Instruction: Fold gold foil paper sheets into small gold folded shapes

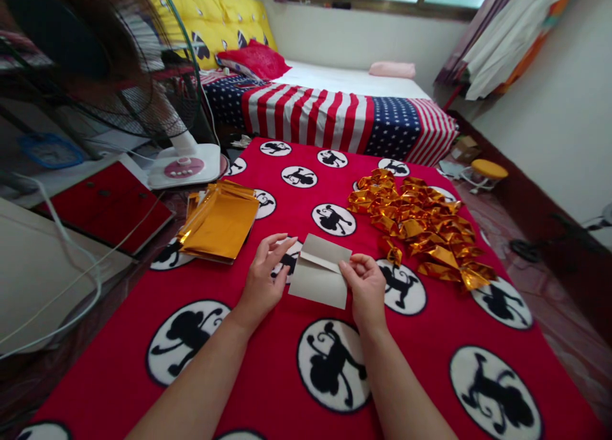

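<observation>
A folded sheet of paper (319,273), its dull silver-grey side up, lies on the red blanket (268,357) with black monkey medallions. My left hand (264,279) rests at its left edge, fingers extended toward the fold. At the sheet's right edge, my right hand (366,286) pinches it with curled fingers. A stack of flat gold foil sheets (220,223) lies to the left. To the right sits a heap of folded gold foil pieces (421,223).
An electric fan (182,162) stands at the left with its white cable trailing over the floor. A red box (108,204) lies beside it. A bed with a stars-and-stripes cover (335,111) is behind. A small yellow stool (488,170) stands at the right.
</observation>
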The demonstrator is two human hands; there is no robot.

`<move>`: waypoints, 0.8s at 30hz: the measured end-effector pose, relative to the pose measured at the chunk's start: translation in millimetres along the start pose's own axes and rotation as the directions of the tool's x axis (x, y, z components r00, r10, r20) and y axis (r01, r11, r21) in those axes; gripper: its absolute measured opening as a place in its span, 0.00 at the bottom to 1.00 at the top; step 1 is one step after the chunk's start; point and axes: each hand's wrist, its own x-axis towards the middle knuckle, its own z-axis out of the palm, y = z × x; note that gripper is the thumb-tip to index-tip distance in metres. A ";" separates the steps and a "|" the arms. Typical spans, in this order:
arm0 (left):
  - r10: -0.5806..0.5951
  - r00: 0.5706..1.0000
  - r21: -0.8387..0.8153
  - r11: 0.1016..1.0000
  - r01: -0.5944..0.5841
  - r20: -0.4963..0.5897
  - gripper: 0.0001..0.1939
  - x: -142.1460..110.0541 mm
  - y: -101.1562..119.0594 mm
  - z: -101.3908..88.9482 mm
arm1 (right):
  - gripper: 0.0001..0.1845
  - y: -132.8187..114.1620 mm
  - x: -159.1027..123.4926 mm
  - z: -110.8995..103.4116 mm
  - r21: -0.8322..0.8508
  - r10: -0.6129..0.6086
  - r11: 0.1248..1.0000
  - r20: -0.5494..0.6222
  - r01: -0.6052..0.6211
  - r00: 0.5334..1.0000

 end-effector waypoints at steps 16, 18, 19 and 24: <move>0.260 0.889 0.282 0.882 -0.378 0.377 0.11 3.0 -1.7 -7.8 | 0.04 -4.2 -2.5 -2.1 -0.508 -0.254 0.779 0.280 0.368 0.926; 0.225 0.869 0.243 0.902 -0.357 0.441 0.14 1.8 -3.8 -8.7 | 0.08 -11.1 -0.8 -8.5 -0.526 -0.320 0.706 0.359 0.474 0.877; 0.206 0.859 0.224 0.913 -0.341 0.468 0.16 1.3 -3.8 -9.4 | 0.11 -15.4 0.5 -12.3 -0.528 -0.325 0.678 0.409 0.511 0.853; 0.133 0.831 0.185 0.944 -0.271 0.540 0.21 1.2 4.8 -13.8 | 0.22 -35.4 3.9 -27.4 -0.531 -0.043 0.638 0.698 0.557 0.715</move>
